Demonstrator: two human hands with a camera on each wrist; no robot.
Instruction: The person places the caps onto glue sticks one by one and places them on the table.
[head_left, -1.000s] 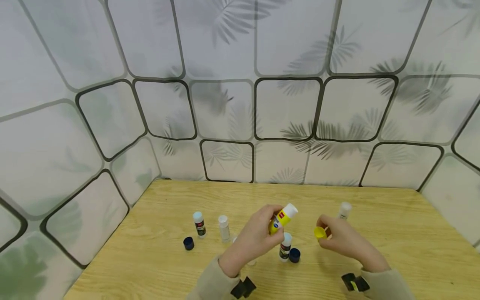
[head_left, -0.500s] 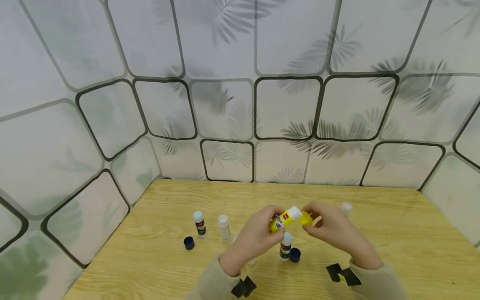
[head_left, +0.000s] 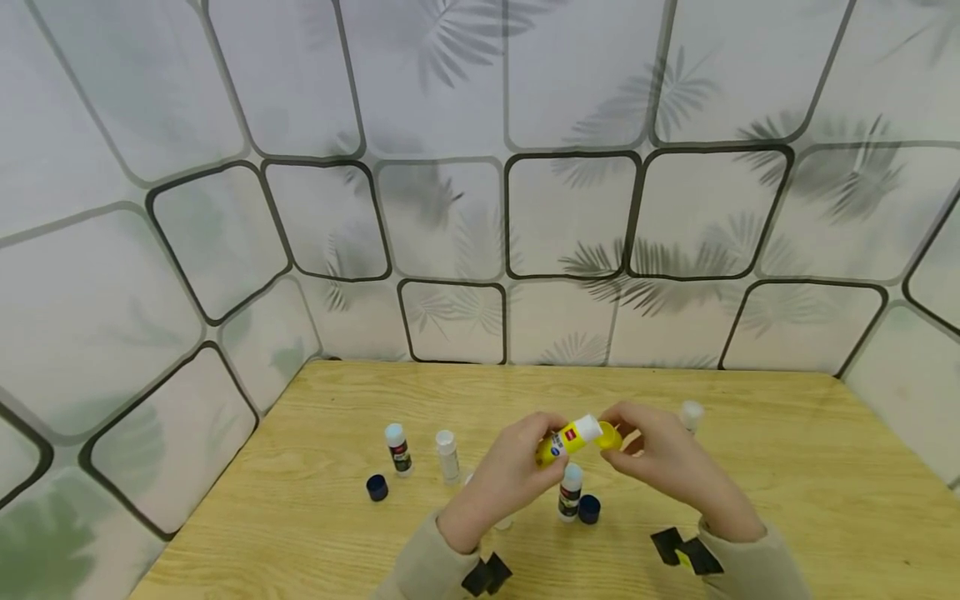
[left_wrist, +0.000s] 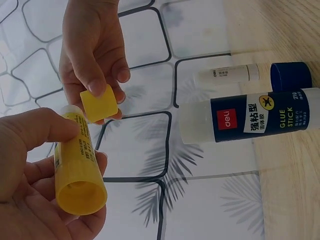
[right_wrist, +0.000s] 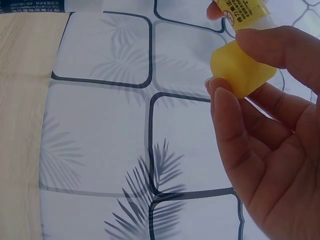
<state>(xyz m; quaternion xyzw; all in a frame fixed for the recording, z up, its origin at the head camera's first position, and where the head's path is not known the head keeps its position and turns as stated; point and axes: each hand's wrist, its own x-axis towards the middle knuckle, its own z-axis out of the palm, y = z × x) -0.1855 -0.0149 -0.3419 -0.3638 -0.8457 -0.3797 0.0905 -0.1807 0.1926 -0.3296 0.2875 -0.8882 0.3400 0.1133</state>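
My left hand [head_left: 517, 457] grips a yellow glue stick [head_left: 567, 439], its white end tilted up to the right. In the left wrist view the hollow yellow base of that glue stick [left_wrist: 80, 170] faces the camera. Between thumb and fingers, my right hand [head_left: 671, 454] pinches a yellow cap [head_left: 609, 436] close to the white end; whether the two touch I cannot tell. The right wrist view shows the cap [right_wrist: 240, 70] just below the glue stick [right_wrist: 247, 15]. Under the hands stands a dark-labelled glue stick [head_left: 570, 493] without its cap, beside a dark blue cap [head_left: 588, 509].
On the wooden table [head_left: 337, 533], another dark-labelled glue stick [head_left: 398, 450] stands at left near a dark blue cap [head_left: 377, 487]. A white glue stick [head_left: 447, 457] is beside it. Another white one [head_left: 692, 414] is partly hidden behind my right hand. A patterned curtain [head_left: 450, 217] borders the table.
My right hand has moved left with the yellow cap, up to the white end of the glue stick. My left hand has stayed nearly still, tilting the glue stick slightly flatter.
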